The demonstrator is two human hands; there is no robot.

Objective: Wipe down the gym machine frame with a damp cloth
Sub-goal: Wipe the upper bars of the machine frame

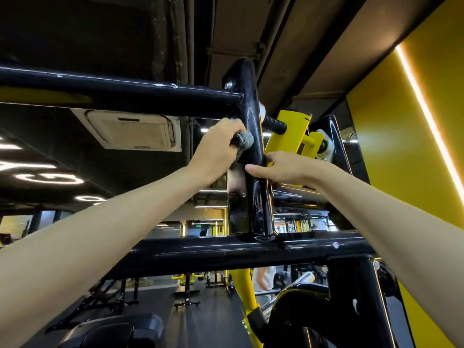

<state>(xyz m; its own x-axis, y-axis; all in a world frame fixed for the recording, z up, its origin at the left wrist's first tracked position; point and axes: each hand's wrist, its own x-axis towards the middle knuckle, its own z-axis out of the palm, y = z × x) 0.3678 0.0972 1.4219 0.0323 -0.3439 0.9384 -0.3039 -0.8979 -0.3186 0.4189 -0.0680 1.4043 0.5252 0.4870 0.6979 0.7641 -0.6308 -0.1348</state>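
- Room: a gym seen from below, with a dark ceiling point(105, 28), a yellow wall point(401, 151) at 3 o'clock and a ceiling vent point(133, 131) at 9 o'clock of the hands.
- Frame point(226, 252): glossy black tube with white chips in the paint. One bar crosses above the hands and another below them.
- Post point(252, 114): it joins the two bars, and its long axis runs from 12 to 6 o'clock, leaning slightly. Its paint shines with streaks, which could be damp or only glare.
- Right hand point(283, 169): it is on the post's 3 o'clock side with the thumb laid across the front and the fingers curled behind. This reads as a steadying grip.
- Left hand point(216, 149): it is on the 9 o'clock side and higher up, with the fingers closed round the cloth, so it is the working hand.
- Cloth point(243, 141): a grey wad pressed against the post's left face, in its upper half just below the top bar.
- Judgement: most of the post lies at 6 o'clock from the cloth, so a stroke along the axis would go downward. It would meet the right thumb first, so that grip would probably have to shift.
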